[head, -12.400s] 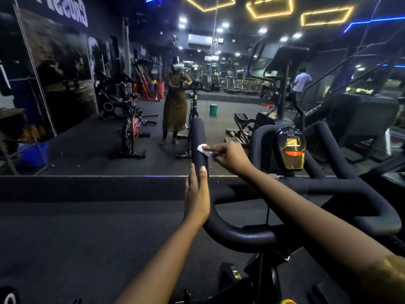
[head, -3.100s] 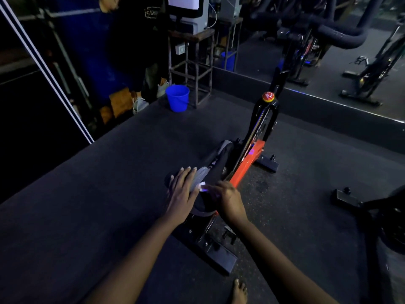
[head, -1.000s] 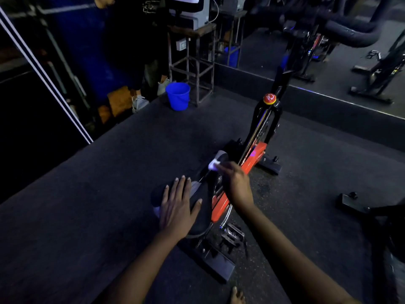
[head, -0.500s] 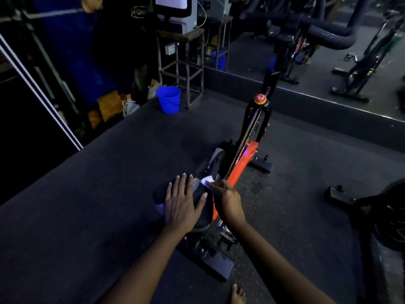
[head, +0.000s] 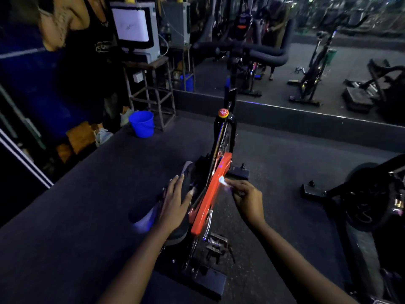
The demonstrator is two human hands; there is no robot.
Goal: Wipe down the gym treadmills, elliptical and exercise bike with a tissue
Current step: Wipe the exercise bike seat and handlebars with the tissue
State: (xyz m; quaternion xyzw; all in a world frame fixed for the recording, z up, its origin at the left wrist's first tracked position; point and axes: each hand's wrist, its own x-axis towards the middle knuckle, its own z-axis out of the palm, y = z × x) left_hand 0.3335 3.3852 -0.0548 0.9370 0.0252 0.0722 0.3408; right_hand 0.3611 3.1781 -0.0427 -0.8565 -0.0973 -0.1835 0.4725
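An exercise bike with an orange frame (head: 210,198) stands on the dark floor below me, its black saddle (head: 182,233) nearest. My left hand (head: 176,202) rests flat on the saddle, fingers straight. My right hand (head: 246,199) pinches a small white tissue (head: 222,180) and presses it on the right side of the orange frame bar. A red knob (head: 223,112) tops the black post, and a pedal (head: 215,243) hangs below the frame.
A blue bucket (head: 142,123) stands by a metal stand (head: 153,88) at the back left, beside a standing person (head: 83,62). A wall mirror (head: 306,69) runs behind the bike. Another bike (head: 368,194) stands at the right.
My right hand has moved with the tissue from the saddle's front across to the orange frame bar on the right. My left hand stays on the saddle.
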